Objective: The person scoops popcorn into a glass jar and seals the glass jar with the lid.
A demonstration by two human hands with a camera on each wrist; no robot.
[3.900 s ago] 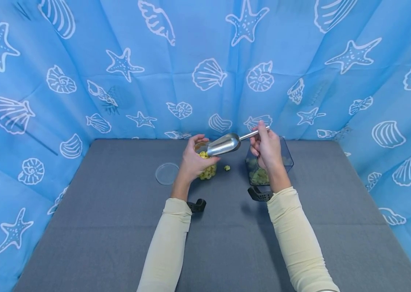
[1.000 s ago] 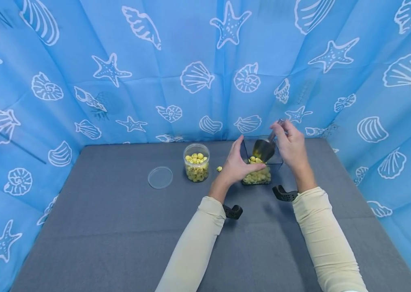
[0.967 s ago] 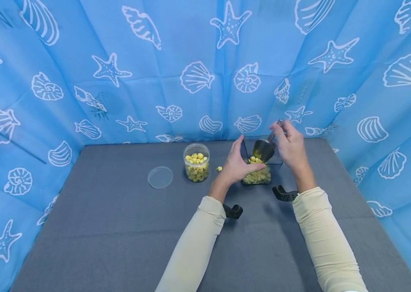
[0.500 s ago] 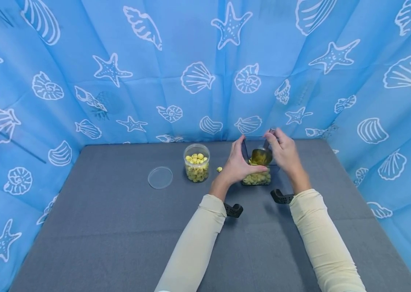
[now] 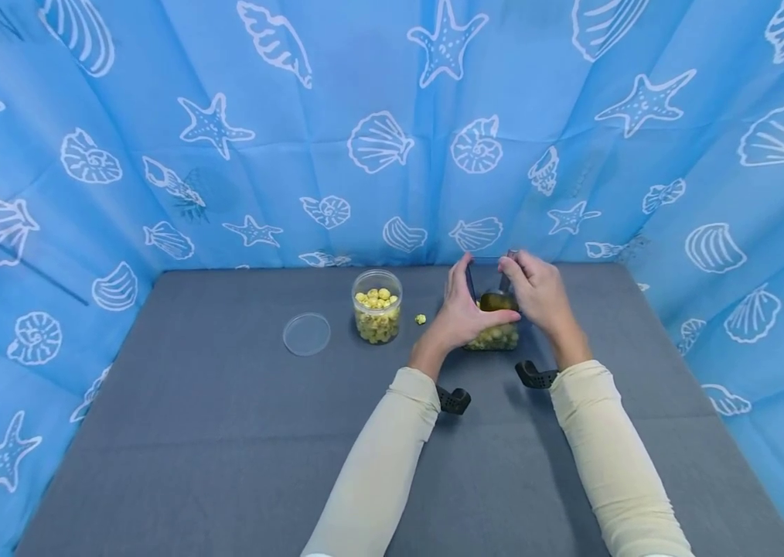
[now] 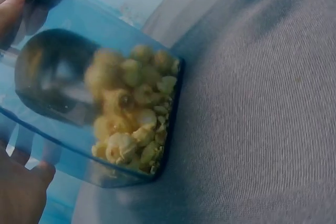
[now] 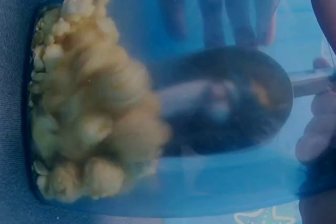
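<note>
A clear, blue-tinted square plastic container [image 5: 482,275] stands at the back right, with yellow popcorn [image 7: 89,103] in its lower part. My left hand [image 5: 458,313] holds it from the left, thumb across the near side and fingers along the left wall. The right hand [image 5: 540,292] grips the handle of a metal scoop [image 5: 499,300] over the rim. Inside the container, the bowl of the scoop [image 6: 52,80] points down, its lip among the popcorn pieces, which look blurred there in both wrist views.
Left of the container stands an open round clear jar [image 5: 377,281], partly filled with popcorn. A round clear lid [image 5: 306,334] lies flat beside it. One loose popcorn piece [image 5: 420,319] sits between jar and container. Blue shell-print curtain [image 5: 322,155] hangs behind the grey table [image 5: 225,433].
Earlier, my left hand held the jar while the scoop tipped at its mouth; now that hand is on the container. Over the last second the right hand has lowered the scoop into the popcorn.
</note>
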